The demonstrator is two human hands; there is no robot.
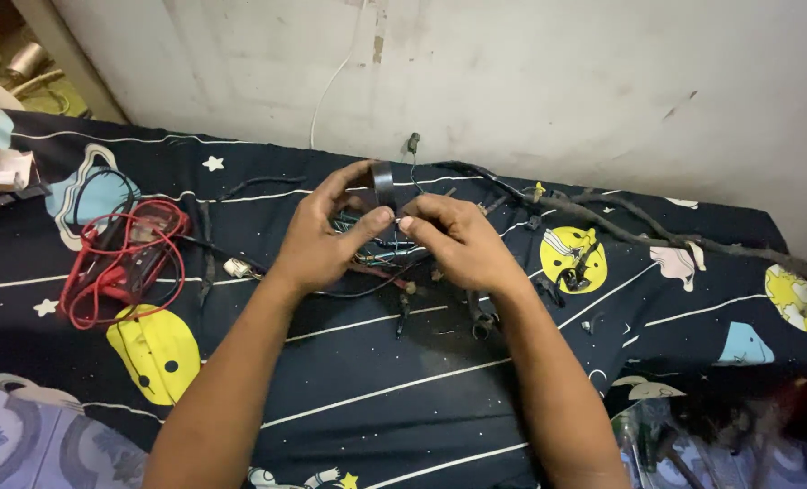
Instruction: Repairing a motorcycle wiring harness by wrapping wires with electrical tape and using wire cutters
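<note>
My left hand (326, 234) holds a roll of black tape (383, 184) upright between the index finger and thumb. My right hand (447, 237) pinches thin coloured wires of a wire harness (373, 258) just beside the roll, fingertips nearly touching the left thumb. The harness spreads under both hands on a dark blue bedsheet (403, 371) with cartoon prints. A long black-wrapped branch of the harness (620, 222) runs off to the right along the wall.
A multimeter wrapped in red and black test leads (123, 258) lies on the sheet at left. A white connector (238, 268) sits near my left wrist. A white cable (331, 86) hangs down the wall. Tools (666, 444) lie at the lower right.
</note>
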